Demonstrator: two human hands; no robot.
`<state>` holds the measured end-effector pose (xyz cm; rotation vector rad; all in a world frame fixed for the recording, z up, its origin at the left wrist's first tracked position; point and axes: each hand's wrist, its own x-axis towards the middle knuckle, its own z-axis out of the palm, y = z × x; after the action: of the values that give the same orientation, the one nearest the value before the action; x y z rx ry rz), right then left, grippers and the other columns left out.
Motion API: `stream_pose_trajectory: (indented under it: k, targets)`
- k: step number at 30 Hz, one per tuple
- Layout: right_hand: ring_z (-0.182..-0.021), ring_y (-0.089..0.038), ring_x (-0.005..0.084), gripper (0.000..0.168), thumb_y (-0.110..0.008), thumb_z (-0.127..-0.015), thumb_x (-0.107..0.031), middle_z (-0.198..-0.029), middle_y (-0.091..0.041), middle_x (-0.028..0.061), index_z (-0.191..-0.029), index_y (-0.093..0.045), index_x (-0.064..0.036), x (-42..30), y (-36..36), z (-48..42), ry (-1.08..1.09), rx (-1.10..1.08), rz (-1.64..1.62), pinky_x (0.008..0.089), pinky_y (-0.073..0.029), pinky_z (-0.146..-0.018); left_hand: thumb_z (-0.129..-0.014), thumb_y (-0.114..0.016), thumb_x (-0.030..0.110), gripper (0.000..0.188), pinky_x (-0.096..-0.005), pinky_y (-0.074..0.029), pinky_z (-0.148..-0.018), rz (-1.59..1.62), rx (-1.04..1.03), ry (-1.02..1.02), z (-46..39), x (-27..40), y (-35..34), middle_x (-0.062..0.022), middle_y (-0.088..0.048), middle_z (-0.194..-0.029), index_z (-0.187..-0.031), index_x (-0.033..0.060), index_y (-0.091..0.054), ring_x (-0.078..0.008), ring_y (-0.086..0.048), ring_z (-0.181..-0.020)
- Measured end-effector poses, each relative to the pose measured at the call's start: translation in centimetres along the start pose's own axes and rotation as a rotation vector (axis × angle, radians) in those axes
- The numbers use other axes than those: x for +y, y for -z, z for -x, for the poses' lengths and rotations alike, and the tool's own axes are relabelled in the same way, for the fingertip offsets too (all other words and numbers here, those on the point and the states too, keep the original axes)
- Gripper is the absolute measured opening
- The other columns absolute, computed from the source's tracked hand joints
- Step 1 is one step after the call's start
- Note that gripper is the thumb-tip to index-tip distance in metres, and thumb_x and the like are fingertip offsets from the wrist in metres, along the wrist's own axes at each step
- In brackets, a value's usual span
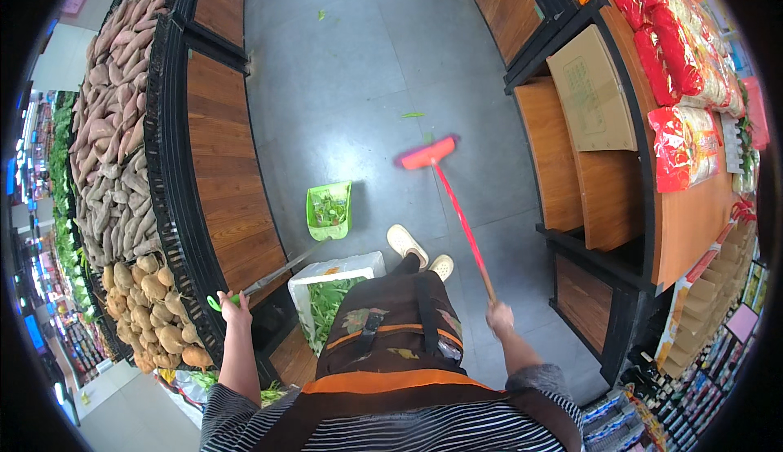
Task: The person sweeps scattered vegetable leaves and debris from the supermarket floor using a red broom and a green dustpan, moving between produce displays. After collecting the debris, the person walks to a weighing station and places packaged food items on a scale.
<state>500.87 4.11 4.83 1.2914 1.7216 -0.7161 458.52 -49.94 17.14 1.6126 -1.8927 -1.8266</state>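
My left hand (235, 306) is closed around the green-tipped handle of a long-handled green plastic dustpan (330, 230), which rests on the grey floor and holds leafy scraps. In my right hand (500, 320) is the pole of a broom (459, 205) with a pink-red head (429, 153). The broom head is over the floor in front of my feet, slightly blurred. Just beyond it lie a green leaf (413, 115) and a smaller leaf piece (428, 137).
White foam box (336, 267) with leafy greens stands left of my legs. Sweet potatoes (116, 109) and round tubers (153, 305) fill the left display. At right, wooden shelving (685, 232) bears red packages (685, 146) and a cardboard sheet (592, 94). More leaf scraps (321, 15) lie farther up the aisle.
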Motion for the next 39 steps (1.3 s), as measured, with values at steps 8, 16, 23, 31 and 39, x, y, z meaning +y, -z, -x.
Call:
stream_pose_trajectory:
  k: [8, 16, 23, 31, 39]
  targets:
    - [-0.101, -0.058, 0.0408, 0.045, -0.046, -0.09, -0.043, -0.103, -0.063, 0.0232, -0.108, -0.062, -0.005, -25.3, 10.1, -8.7, 0.157, 0.225, -0.202, 0.0492, -0.047, -0.086, -0.09, -0.051, 0.051, 0.057, -0.0386, -0.045, -0.098, 0.003, -0.042, 0.009, 2.4, 2.3, -1.3, -0.0113, -0.042, -0.119, -0.116, 0.0003, -0.046, -0.0275, -0.05, -0.108]
    - [-0.09, -0.062, 0.0419, 0.042, -0.046, -0.09, -0.042, -0.092, -0.064, 0.0243, -0.098, -0.06, -0.003, -1.7, 4.0, 4.3, 0.101, 0.08, 0.117, 0.0499, -0.049, -0.081, -0.082, -0.061, 0.054, 0.058, -0.0344, -0.054, -0.084, 0.167, 0.05, 0.024, 4.6, 3.1, 5.2, -0.0095, -0.046, -0.104, -0.103, 0.0021, -0.05, -0.0215, -0.055, -0.085]
    - [-0.097, -0.06, 0.0409, 0.045, -0.046, -0.09, -0.044, -0.099, -0.064, 0.0232, -0.1, -0.06, -0.003, -10.5, 5.6, -0.2, 0.014, 0.036, 0.08, 0.0471, -0.048, -0.086, -0.085, -0.056, 0.055, 0.055, -0.0344, -0.053, -0.086, 0.149, 0.098, 0.028, 3.5, 5.5, -0.2, -0.0098, -0.048, -0.101, -0.103, 0.0035, -0.05, -0.0232, -0.056, -0.087]
    - [-0.104, -0.059, 0.0338, 0.042, -0.043, -0.092, -0.039, -0.111, -0.062, 0.0184, -0.103, -0.065, -0.005, -45.4, 20.2, -18.7, 0.221, 0.149, -0.235, 0.0427, -0.047, -0.089, -0.086, -0.051, 0.059, 0.055, -0.0452, -0.048, -0.093, 0.104, 0.104, 0.017, 1.0, 11.2, -12.2, -0.0086, -0.047, -0.101, -0.099, 0.0057, -0.048, -0.0182, -0.055, -0.072]
    - [-0.099, -0.059, 0.0395, 0.047, -0.048, -0.089, -0.046, -0.099, -0.063, 0.0224, -0.112, -0.055, -0.006, -34.3, 28.2, -14.3, 0.087, 0.103, -0.077, 0.0498, -0.047, -0.085, -0.081, -0.057, 0.061, 0.059, -0.0304, -0.054, -0.081, 0.113, 0.157, 0.031, 1.1, 14.3, -20.2, -0.01, -0.049, -0.099, -0.1, 0.0053, -0.051, -0.0201, -0.054, -0.082]
